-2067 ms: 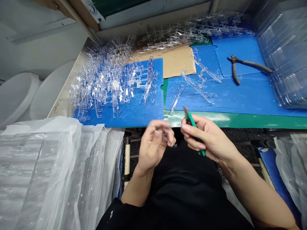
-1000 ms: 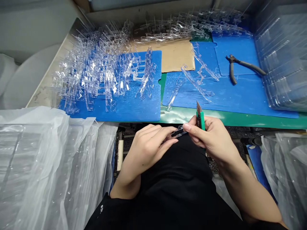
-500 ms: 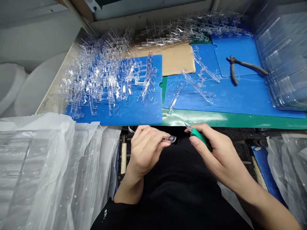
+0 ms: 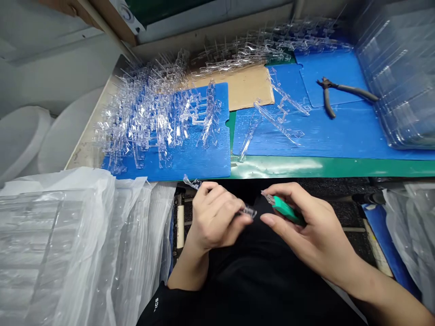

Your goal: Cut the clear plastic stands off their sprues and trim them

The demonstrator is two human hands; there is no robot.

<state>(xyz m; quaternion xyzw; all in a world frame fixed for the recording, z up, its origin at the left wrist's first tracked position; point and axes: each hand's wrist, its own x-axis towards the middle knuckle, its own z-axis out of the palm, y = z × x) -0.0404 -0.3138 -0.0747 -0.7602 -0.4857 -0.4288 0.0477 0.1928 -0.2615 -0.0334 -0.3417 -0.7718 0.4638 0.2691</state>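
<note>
My left hand (image 4: 212, 217) is closed around a long clear plastic part (image 4: 249, 211); one end sticks out past my fingertips, the other end shows behind my knuckles. My right hand (image 4: 302, 226) grips a green-handled utility knife (image 4: 283, 209), its blade tip pointing left, a short gap from the part's end. Both hands hover over my lap in black clothing, just below the table's front edge (image 4: 306, 168).
A big heap of clear plastic parts (image 4: 152, 113) covers the left blue board (image 4: 190, 158). A few loose parts (image 4: 275, 120) and grey pliers (image 4: 340, 93) lie on the right blue mat. Stacked clear trays (image 4: 401, 77) stand far right; bagged trays (image 4: 50, 244) at left.
The knife's blade stood upright with both hands pressed together a second ago; it has tipped down to point left. The clear part now lies lower, its end toward the blade.
</note>
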